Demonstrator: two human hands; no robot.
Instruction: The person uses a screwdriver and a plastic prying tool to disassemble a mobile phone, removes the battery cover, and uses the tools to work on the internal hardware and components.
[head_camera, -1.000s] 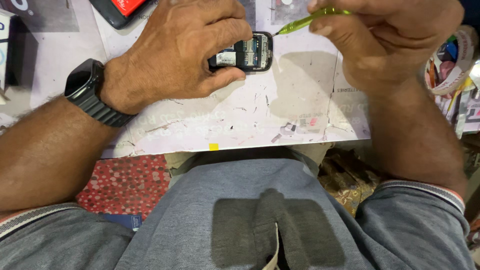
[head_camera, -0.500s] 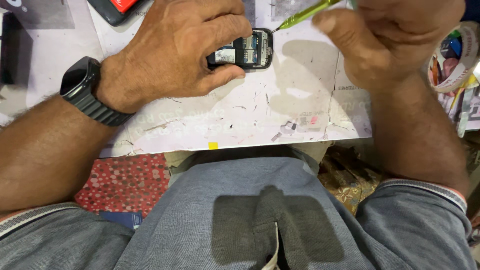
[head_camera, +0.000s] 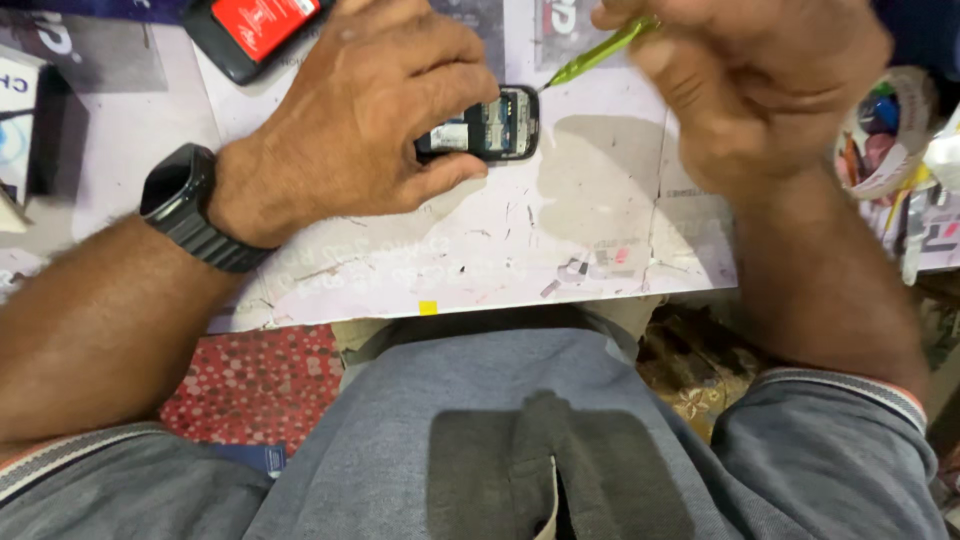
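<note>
My left hand (head_camera: 365, 115) grips a small black phone (head_camera: 495, 128) with its back cover off, pressing it down on the scratched white work mat (head_camera: 560, 250). The phone's inner parts face up. My right hand (head_camera: 760, 85) holds a thin green-handled tool (head_camera: 600, 52), a screwdriver or pick, angled down to the left. Its tip sits at the phone's upper right corner. A black watch (head_camera: 185, 205) is on my left wrist.
A black device with a red label (head_camera: 255, 30) lies at the top left of the mat. A small bowl of mixed coloured bits (head_camera: 880, 130) stands at the right. Boxes lie at the far left edge (head_camera: 20, 120). My lap is below the table edge.
My right hand has shifted slightly left and down, bringing the green tool's tip onto the phone's corner. My left hand stays on the phone.
</note>
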